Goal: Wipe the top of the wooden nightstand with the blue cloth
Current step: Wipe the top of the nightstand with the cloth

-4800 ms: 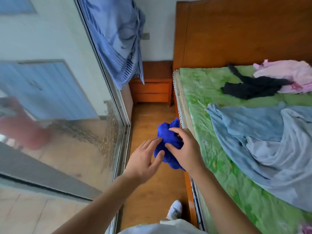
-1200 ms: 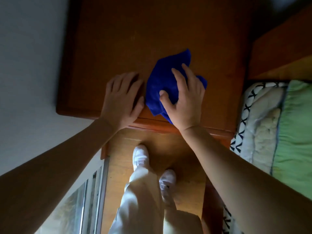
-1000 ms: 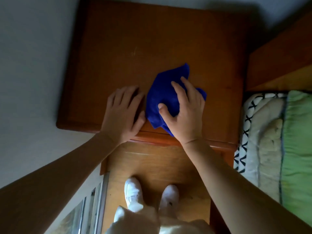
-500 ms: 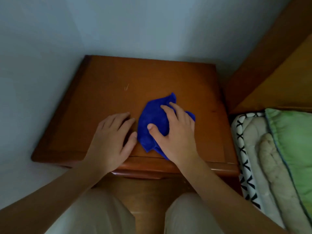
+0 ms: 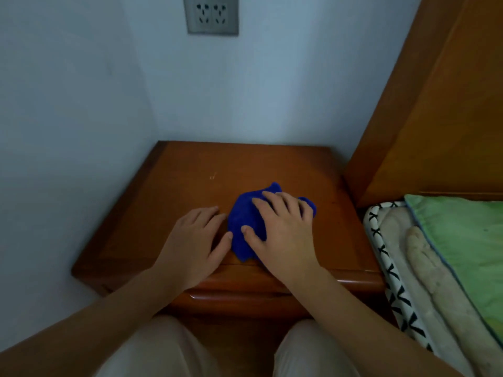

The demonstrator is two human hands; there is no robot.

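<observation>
Both grips are released at mid-frame: your right hand (image 5: pixel 283 240) presses the bunched blue cloth (image 5: pixel 245 219) flat on the wooden nightstand (image 5: pixel 272 164) near its front edge for wiping, while your left hand (image 5: pixel 193 246) braces just beside it.

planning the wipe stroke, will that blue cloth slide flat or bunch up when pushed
Probably floppy: the blue cloth lies crumpled in soft folds under the right hand. Pushed, it likely bunches further. The nightstand top looks smooth and glossy, so it should slide easily.
</observation>
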